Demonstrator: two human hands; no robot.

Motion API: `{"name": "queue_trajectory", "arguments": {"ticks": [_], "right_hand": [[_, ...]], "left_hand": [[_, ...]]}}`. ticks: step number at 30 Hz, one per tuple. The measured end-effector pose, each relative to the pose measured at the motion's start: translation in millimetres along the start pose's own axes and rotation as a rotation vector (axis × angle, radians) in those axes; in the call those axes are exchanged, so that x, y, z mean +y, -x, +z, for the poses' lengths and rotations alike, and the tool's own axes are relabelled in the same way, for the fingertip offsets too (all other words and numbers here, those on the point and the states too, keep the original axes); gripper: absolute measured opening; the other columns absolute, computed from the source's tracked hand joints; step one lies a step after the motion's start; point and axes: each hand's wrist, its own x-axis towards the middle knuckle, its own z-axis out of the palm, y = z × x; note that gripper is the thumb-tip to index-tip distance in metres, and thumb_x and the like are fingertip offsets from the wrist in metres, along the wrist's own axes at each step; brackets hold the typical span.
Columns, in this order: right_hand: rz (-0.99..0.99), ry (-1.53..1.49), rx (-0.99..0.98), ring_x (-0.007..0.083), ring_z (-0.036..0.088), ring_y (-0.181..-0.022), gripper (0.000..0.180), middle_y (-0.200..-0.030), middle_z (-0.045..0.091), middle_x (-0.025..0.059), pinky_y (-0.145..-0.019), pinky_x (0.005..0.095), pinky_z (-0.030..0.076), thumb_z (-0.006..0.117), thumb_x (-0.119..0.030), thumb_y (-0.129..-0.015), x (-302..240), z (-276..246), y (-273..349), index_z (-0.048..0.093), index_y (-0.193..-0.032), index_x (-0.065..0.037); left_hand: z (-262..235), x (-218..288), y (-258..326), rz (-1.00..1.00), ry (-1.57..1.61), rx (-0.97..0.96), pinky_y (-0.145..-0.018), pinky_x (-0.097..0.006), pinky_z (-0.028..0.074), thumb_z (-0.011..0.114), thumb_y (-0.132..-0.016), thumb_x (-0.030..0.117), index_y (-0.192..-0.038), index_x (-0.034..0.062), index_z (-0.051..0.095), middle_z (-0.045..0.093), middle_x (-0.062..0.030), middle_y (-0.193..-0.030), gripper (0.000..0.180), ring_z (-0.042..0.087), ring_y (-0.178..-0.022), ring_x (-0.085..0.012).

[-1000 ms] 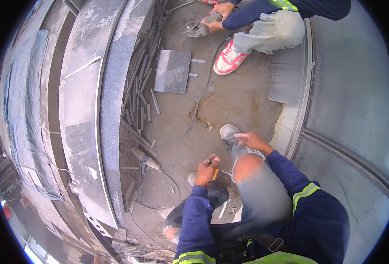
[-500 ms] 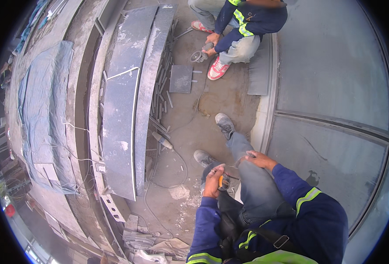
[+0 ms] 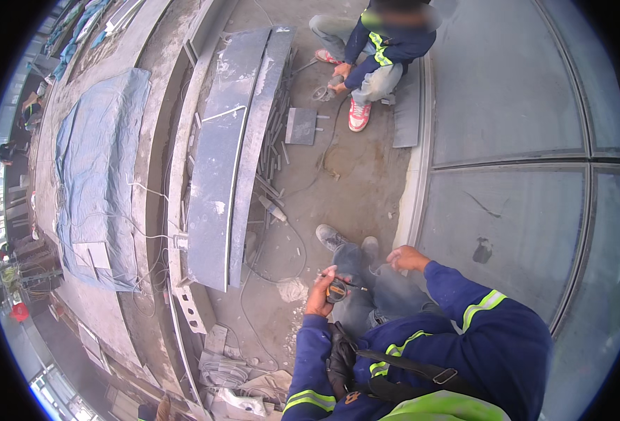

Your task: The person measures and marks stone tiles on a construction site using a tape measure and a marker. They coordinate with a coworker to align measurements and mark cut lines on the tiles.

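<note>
The tape measure [image 3: 337, 290] sits clamped in the left hand [image 3: 322, 295], held over the knees [image 3: 366, 281], probably so its blade can be drawn out. The right hand [image 3: 406, 259] hovers just beside it, fingers curled; whether it pinches the blade tip I cannot tell. A caulking gun [image 3: 272, 209] lies on the concrete floor [image 3: 352, 182] ahead.

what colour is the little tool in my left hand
Black and orange, it looks like. The small tool sits in the left hand, seen in the head view.
</note>
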Motion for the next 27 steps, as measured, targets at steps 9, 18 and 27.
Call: {"name": "queue_trajectory", "arguments": {"ticks": [9, 18, 27], "right_hand": [[-0.258, -0.207, 0.229, 0.0165, 0.072, -0.087, 0.043, -0.103, 0.074, 0.0064, -0.079, 0.0322, 0.058, 0.065, -0.032, -0.104, 93, 29, 21, 0.066, -0.138, -0.005], [0.106, -0.423, 0.407, 0.0182, 0.069, -0.074, 0.022, -0.09, 0.072, 0.0046, -0.067, 0.0341, 0.057, 0.065, -0.018, -0.096, 262, 20, 9, 0.071, -0.114, -0.006], [-0.164, -0.453, 0.367, 0.0146, 0.067, -0.071, 0.025, -0.086, 0.071, 0.0037, -0.067, 0.0322, 0.054, 0.068, -0.018, -0.096, 179, 44, 11, 0.072, -0.115, -0.004]], "left_hand": [[39, 13, 39, 0.329, -0.622, 0.315, -0.077, -0.035, 0.059, 0.074, -0.1, 0.02, -0.137, 0.0022, 0.057, 0.072, -0.0124, -0.101, 0.045, 0.074, -0.094, -0.0239], [45, 24, 80, 0.47, -0.465, 0.379, -0.076, -0.035, 0.06, 0.071, -0.101, 0.017, -0.13, 0.0044, 0.061, 0.075, -0.0137, -0.1, 0.034, 0.074, -0.089, -0.0216], [84, -27, 105, 0.419, -0.492, 0.168, -0.077, -0.034, 0.06, 0.072, -0.1, 0.016, -0.134, 0.0041, 0.06, 0.075, -0.0138, -0.103, 0.039, 0.073, -0.093, -0.0211]]}}
